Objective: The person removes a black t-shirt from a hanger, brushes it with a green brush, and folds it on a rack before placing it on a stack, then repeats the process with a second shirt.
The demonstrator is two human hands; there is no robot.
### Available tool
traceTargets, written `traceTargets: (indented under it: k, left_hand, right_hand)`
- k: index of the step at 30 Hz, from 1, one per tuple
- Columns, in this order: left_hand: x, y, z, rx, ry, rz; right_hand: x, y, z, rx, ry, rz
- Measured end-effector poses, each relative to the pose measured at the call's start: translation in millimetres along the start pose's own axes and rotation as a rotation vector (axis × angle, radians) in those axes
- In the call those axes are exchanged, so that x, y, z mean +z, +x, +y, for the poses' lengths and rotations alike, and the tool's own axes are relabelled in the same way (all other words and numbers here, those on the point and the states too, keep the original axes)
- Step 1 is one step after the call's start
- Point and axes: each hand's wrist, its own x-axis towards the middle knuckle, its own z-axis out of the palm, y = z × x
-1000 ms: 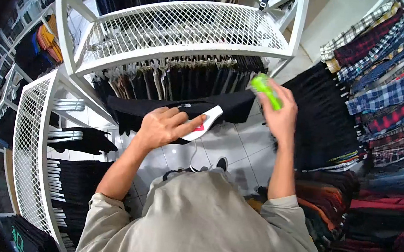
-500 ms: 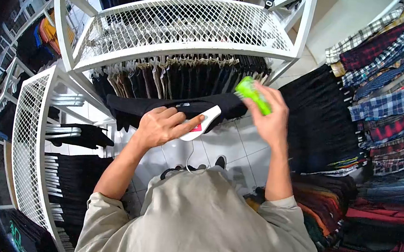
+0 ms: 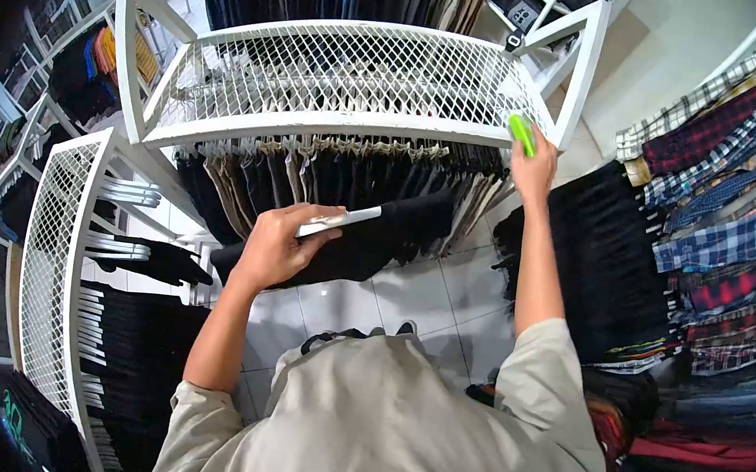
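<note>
Black garment [image 3: 406,227] hangs in front of the white mesh shelf [image 3: 353,125], where the left hand [image 3: 277,235] grips a white flat piece [image 3: 360,217]; the right hand [image 3: 535,167] holds a green object [image 3: 521,133] at the shelf's right end, seemingly a set-down step, calling next for gentle release

Dead ahead at twelve o'clock, the shelf [image 3: 353,124], trousers [image 3: 255,177] hanging beneath; garment [image 3: 339,255] just in front of them, at the left hand [image 3: 281,240]! Right hand [image 3: 533,165] at one, by the shelf's corner; shirts [image 3: 735,218] at two; second shelf [image 3: 77,250] at ten.
</note>
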Motion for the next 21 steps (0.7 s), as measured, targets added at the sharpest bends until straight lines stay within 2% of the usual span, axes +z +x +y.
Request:
traceTargets:
  k: [2, 3, 4, 6, 7, 8, 10, 12, 14, 15, 16, 17, 18, 19, 21]
  left_hand:
    - [0.4, 2.3, 0.2, -0.163, -0.075, -0.021]
    - [-1.8, 4.4, 6.2, -0.219, -0.083, -0.027]
    - [-5.3, 4.5, 11.4, -0.293, -0.103, -0.053]
    - [-3.9, -1.5, 6.8, -0.285, -0.07, 0.003]
    - [-4.7, -5.5, 1.5, -0.274, -0.034, 0.01]
    - [-7.5, -7.3, 3.2, -0.356, -0.037, 0.003]
    - [-9.9, -12.4, 4.9, -0.405, 0.003, 0.014]
    - [-7.0, -23.6, -2.0, -0.37, 0.105, 0.09]
    - [-12.3, -26.2, 11.1, -0.496, 0.12, 0.064]
    - [-11.6, -29.9, 11.7, -0.478, 0.135, 0.094]
    - [-11.5, -32.7, 15.2, -0.5, 0.144, 0.113]
    - [-11.3, -35.7, 19.1, -0.487, 0.169, 0.125]
    - [-13.1, -34.7, 20.8, -0.464, 0.197, 0.139]
    - [-17.8, -33.3, 28.0, -0.503, 0.193, 0.122]
    - [-23.6, -36.6, 30.7, -0.462, 0.239, 0.17]
  right_hand:
    - [29.5, 27.1, 11.7, -0.025, -0.092, -0.021]
    - [43.1, 37.6, 25.5, -0.127, -0.082, -0.017]
    - [48.9, 44.9, 24.0, -0.08, -0.103, -0.049]
    - [73.9, 65.4, 58.6, -0.185, -0.116, -0.089]
    - [77.8, 70.2, 64.7, -0.173, -0.135, -0.131]
    - [82.8, 71.7, 70.1, -0.166, -0.15, -0.178]
    - [98.1, 84.1, 99.0, -0.302, -0.088, -0.191]
    - [75.3, 64.3, 45.1, -0.248, -0.404, -0.078]
    - [59.1, 46.3, -2.8, -0.338, -0.259, 0.035]
    - [58.3, 42.2, -14.0, -0.412, -0.067, -0.053]
    - [45.9, 23.3, -51.0, -0.379, 0.097, -0.202]
    - [42.4, 9.3, -68.7, -0.432, 0.219, -0.42]
    - [18.1, -8.2, -108.0, -0.348, 0.346, -0.795]
    - [21.4, -25.6, -121.4, -0.636, 0.524, -0.833]
    - [6.7, -55.7, -155.8, -0.625, 0.662, -1.227]
